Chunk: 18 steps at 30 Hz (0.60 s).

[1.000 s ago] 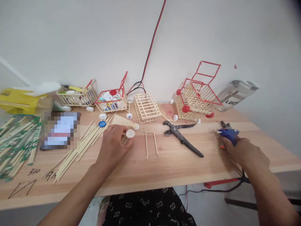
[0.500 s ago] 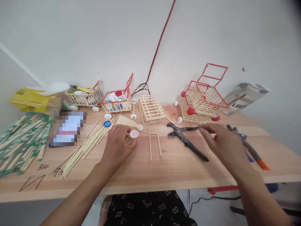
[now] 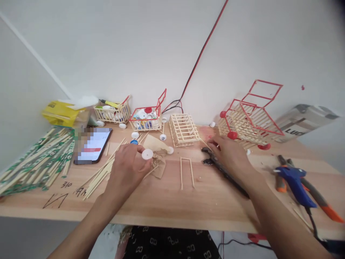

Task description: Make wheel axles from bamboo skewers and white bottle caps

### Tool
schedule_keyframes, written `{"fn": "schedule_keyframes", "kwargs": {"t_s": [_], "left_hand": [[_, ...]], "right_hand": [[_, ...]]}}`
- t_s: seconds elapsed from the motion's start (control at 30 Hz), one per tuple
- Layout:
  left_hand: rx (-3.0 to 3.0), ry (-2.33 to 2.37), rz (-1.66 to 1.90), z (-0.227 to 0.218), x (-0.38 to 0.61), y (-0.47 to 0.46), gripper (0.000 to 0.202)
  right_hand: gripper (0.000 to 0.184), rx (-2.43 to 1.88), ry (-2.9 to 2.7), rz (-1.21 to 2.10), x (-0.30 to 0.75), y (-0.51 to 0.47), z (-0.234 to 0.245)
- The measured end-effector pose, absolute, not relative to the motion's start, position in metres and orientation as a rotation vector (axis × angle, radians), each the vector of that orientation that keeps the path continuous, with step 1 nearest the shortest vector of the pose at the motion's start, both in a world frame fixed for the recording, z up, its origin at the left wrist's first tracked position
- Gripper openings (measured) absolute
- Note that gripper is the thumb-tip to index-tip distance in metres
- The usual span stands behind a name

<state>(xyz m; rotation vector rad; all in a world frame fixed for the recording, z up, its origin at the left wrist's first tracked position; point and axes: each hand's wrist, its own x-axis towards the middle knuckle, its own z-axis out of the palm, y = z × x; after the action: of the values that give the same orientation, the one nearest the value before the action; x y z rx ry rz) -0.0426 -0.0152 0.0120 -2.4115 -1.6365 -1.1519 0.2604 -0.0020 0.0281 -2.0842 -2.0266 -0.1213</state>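
To work neatly here, hold the white cap point(image 3: 147, 154) by its rim, face clear and level, and carry the right hand point(image 3: 233, 154) over the black pliers point(image 3: 232, 179) without nudging the stick frame point(image 3: 185, 158). Left of that frame, the left hand point(image 3: 128, 162) pinches the cap between thumb and fingers. Right of the frame, the right hand reaches across the pliers, fingers curled; whether its grip holds anything, I cannot tell.

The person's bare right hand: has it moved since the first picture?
Yes. Judged against the unpainted wooden-stick basket, the right hand has moved left, from the blue glue gun to the black hinged tool.
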Motion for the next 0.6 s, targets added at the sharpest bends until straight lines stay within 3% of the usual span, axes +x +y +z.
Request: {"fn": "schedule_keyframes", "kwargs": {"t_s": [0.6], "left_hand": [[-2.464, -1.615, -1.105, 0.004, -0.035, -0.011, 0.013]], "right_hand": [[0.020, -2.429, -2.137, 0.116, 0.263, 0.050, 0.029]]}}
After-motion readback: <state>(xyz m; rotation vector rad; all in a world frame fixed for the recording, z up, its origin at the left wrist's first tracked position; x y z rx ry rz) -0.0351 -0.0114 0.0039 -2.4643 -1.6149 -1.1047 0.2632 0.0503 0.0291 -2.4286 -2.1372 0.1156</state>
